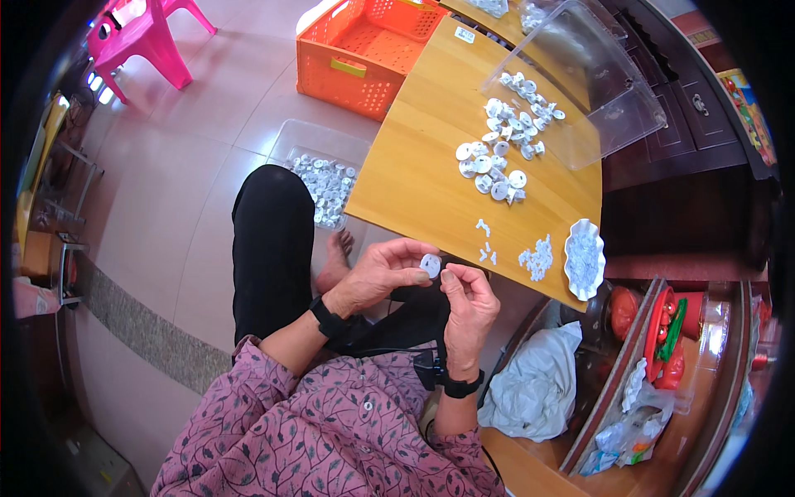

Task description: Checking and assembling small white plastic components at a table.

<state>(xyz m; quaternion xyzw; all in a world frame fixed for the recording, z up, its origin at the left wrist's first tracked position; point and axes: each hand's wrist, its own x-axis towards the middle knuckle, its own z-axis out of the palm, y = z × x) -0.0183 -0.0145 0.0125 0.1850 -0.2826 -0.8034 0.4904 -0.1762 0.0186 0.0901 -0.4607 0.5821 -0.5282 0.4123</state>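
Between the thumb and fingers of my left hand (383,272) is a small round white plastic piece (430,265) with dark openings in its face. Just right of it, my right hand (469,308) is closed in a pinch, its fingertips close to the piece; whatever they hold is too small to make out. Both hands are at the table's near edge. Similar white round pieces with stems (497,157) lie heaped on the wooden table (414,157). Tiny white Y-shaped parts (537,258) are scattered nearer me, beside a scalloped white dish (585,260) of small pale parts.
A clear tub (286,141) full of round white pieces stands on the floor left of the table. Behind it is an orange crate (331,79). A clear plastic bin (613,124) rests at the table's right. Open shelves with a white bag (534,385) are at right.
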